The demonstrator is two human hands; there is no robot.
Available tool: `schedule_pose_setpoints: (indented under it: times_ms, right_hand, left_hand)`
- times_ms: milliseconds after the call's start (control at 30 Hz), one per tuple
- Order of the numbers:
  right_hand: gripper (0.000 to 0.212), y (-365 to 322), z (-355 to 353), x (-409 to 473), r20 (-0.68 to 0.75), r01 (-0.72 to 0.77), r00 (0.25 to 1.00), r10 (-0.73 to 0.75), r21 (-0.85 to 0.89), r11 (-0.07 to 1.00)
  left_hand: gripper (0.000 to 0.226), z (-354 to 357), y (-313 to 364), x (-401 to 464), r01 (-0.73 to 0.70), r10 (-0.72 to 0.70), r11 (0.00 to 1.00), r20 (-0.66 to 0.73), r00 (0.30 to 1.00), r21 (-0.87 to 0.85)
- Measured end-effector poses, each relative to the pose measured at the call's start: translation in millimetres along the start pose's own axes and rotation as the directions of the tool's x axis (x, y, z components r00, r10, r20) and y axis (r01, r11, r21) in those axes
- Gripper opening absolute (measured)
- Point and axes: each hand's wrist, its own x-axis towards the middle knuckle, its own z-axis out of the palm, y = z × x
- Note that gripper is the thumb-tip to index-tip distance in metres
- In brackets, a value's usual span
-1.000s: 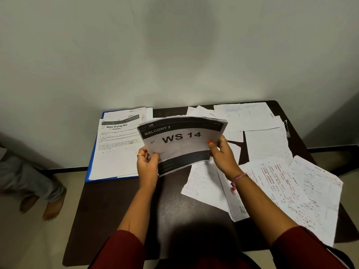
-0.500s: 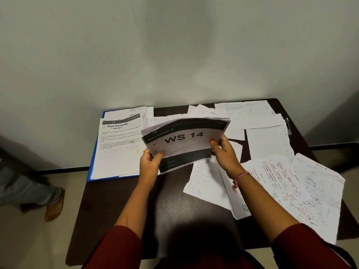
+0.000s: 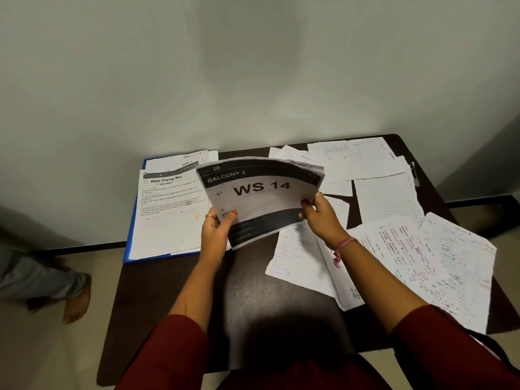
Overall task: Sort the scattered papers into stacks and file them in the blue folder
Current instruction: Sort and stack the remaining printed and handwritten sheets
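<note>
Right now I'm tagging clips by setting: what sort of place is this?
Probably a plain office or study corner: a small dark table against a bare wall, strewn with handwritten papers, and a blue folder with printed sheets.

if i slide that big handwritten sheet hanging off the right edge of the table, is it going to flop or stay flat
Probably flop: the large white handwritten sheet looks thin, with an uneven surface and a corner past the dark wooden table. It likely weighs little, so a push may drag the overlapping handwritten page along. The printed white "WS 14" sheets already bow between both hands.
</note>
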Motion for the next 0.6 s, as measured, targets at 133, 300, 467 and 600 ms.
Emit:
schedule_pose_setpoints:
  times_ms: [133,300,467,600]
  right_hand:
    - [0.028,-7,4,3,-0.010,0.039,0.999,-0.039,-0.072,0.997]
    - [0.026,-19,-1,8,-0.011,0.050,0.999,-0.050,0.013,0.999]
    - [0.028,-27,-11,12,-0.044,0.002,0.999,0.008,0.209,0.978]
    - [0.031,-20,-23,11,-0.044,-0.057,0.997,0.068,0.214,0.975]
  left_hand:
    - [0.024,1,1,3,0.003,-0.003,1.000,-0.020,1.000,0.005]
    - [0.031,2,10,14,-0.045,0.045,0.999,-0.067,0.997,0.004]
    - [0.029,9,17,20,-0.030,0.028,0.999,-0.063,0.998,-0.033]
    - [0.019,20,12,21,0.060,-0.060,0.995,-0.003,0.998,-0.078]
